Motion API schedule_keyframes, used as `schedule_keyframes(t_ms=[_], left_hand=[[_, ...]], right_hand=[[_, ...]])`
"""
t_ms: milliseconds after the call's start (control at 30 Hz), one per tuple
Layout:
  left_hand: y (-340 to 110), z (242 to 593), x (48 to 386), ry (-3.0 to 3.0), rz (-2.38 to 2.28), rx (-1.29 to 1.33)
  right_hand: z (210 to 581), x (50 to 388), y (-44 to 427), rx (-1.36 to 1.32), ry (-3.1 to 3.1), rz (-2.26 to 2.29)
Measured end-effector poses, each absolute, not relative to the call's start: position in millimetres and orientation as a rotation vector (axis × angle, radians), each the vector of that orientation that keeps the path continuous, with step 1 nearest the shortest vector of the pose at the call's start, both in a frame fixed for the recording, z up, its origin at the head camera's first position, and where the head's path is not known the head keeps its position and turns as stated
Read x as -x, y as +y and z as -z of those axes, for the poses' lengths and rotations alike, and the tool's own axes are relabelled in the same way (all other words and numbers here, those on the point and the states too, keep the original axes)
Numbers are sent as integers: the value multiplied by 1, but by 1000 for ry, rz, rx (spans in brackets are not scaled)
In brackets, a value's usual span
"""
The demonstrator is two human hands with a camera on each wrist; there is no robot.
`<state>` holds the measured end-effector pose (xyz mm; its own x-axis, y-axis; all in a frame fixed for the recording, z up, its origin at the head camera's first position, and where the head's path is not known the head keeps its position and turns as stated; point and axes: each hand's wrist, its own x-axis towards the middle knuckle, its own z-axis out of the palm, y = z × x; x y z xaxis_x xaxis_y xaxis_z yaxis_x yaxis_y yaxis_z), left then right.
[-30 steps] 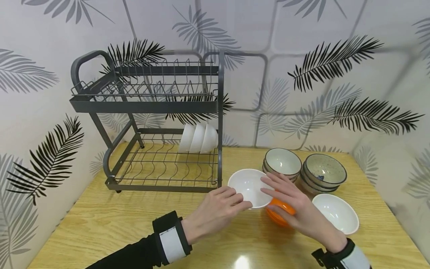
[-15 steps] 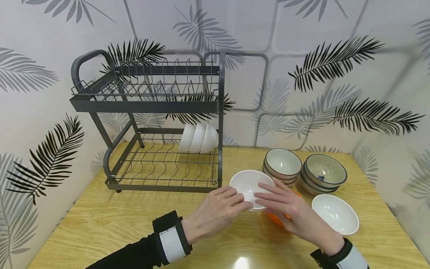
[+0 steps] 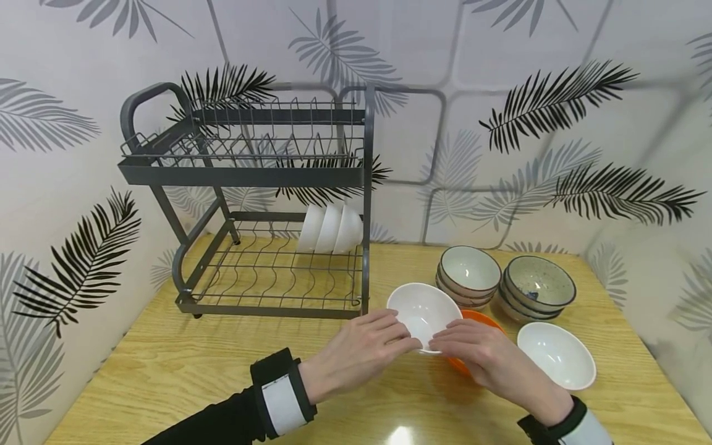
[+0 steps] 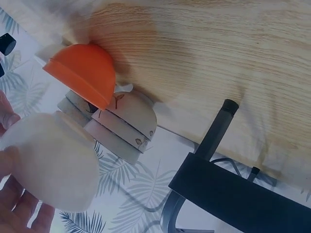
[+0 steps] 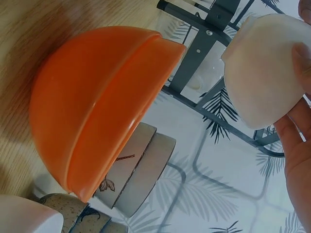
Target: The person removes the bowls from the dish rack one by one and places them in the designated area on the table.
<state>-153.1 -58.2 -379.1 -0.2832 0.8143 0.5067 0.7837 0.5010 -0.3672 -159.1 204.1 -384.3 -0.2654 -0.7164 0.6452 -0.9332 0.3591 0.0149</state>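
Note:
A white bowl is held between both hands above the table, its inside turned up in the head view. My left hand grips its near left rim, fingers curled over the edge. My right hand pinches the near right rim, with the thumb against the outside of the white bowl in the right wrist view. Just behind the right hand sits an orange bowl, partly hidden by it in the head view. The left wrist view shows the white bowl's pale outside, hiding part of the left hand's fingers.
A dark two-tier dish rack stands at the left, with several white bowls upright on edge in its lower tier. Stacked pale bowls and speckled bowls stand at the back right. Another white bowl lies at the right.
My right hand's spread fingers have come down from over the bowl's inside to its near rim and curled there. The bowl has shifted slightly right and nearer. The left hand keeps its grip.

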Motion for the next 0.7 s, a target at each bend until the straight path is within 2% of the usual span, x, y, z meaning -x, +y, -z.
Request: schedule_keyframes(t_ms=[700], left_hand=[[-80, 385, 153, -2315, -156, 1246]], right_hand=[[392, 148, 252, -1277, -2045, -479]])
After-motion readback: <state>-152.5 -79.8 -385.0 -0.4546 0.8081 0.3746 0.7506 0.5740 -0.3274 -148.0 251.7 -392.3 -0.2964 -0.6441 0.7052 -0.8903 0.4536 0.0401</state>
